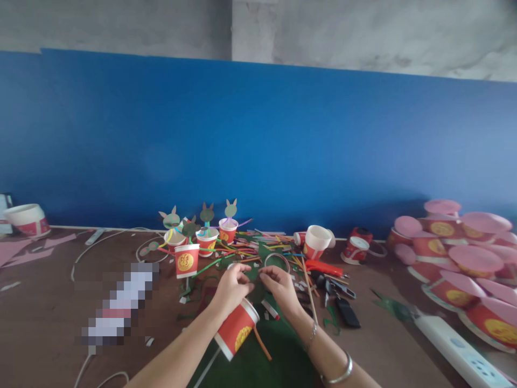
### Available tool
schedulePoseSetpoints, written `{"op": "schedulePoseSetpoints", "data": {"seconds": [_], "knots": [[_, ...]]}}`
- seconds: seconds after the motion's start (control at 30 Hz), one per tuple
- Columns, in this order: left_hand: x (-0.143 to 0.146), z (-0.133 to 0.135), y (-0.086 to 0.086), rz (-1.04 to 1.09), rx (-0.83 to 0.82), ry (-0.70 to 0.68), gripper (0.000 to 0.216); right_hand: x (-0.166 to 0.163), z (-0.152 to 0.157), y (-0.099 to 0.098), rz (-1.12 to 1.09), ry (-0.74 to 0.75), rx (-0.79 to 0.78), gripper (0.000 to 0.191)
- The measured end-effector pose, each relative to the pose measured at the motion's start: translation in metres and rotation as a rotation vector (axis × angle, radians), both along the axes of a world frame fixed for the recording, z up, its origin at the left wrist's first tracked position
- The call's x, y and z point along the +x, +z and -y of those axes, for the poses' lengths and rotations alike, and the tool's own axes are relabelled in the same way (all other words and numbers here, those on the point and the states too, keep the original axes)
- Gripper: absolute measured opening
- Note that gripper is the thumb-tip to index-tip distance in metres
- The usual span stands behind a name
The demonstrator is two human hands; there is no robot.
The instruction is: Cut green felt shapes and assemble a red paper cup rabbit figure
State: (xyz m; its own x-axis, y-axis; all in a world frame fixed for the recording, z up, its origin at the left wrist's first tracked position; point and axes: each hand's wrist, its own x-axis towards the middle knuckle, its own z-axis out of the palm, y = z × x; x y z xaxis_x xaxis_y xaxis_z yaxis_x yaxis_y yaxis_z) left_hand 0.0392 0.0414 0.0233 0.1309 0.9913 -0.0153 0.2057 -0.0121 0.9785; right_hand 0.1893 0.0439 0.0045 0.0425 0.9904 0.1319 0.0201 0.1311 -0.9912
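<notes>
My left hand is closed in a pinch at the left edge of a dark green paper piece. Facing it, my right hand pinches the same piece from the other side, its fingertips close to the left ones. Directly under my left hand a red paper cup with a yellow emblem lies tilted, an orange strip sticking out beside it. A pale stick runs down from the cup. Whether the green piece is joined to the cup is hidden by my fingers.
Finished-looking cups with animal heads stand behind my hands. Coloured strips, a white cup, an orange-red tool and keys lie nearby. Pink-topped cups are piled right, beside a power strip.
</notes>
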Motion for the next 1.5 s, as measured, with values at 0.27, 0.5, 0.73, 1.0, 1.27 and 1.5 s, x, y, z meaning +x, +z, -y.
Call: {"op": "schedulePoseSetpoints", "data": {"seconds": [0.27, 0.5, 0.73, 1.0, 1.27, 1.5], "knots": [[0.0, -0.001, 0.0, -0.004, -0.001, 0.003, 0.038, -0.001, 0.002, 0.004, -0.046, 0.036, -0.037, 0.021], [0.001, 0.0, 0.0, 0.012, -0.029, -0.008, 0.038, 0.0, 0.003, 0.003, 0.059, 0.103, 0.032, 0.024], [0.003, 0.001, 0.0, -0.006, -0.042, -0.033, 0.035, -0.002, 0.001, -0.004, 0.06, 0.141, 0.063, 0.029], [-0.002, -0.002, -0.001, -0.046, -0.029, -0.007, 0.033, -0.001, 0.004, 0.002, 0.108, 0.1, 0.09, 0.025], [-0.019, -0.014, 0.006, -0.002, -0.099, 0.029, 0.031, 0.005, -0.001, -0.003, 0.242, -0.01, 0.182, 0.022], [-0.039, -0.026, 0.004, -0.108, -0.033, 0.073, 0.022, 0.01, -0.003, -0.007, 0.573, -0.17, 0.344, 0.019]]}}
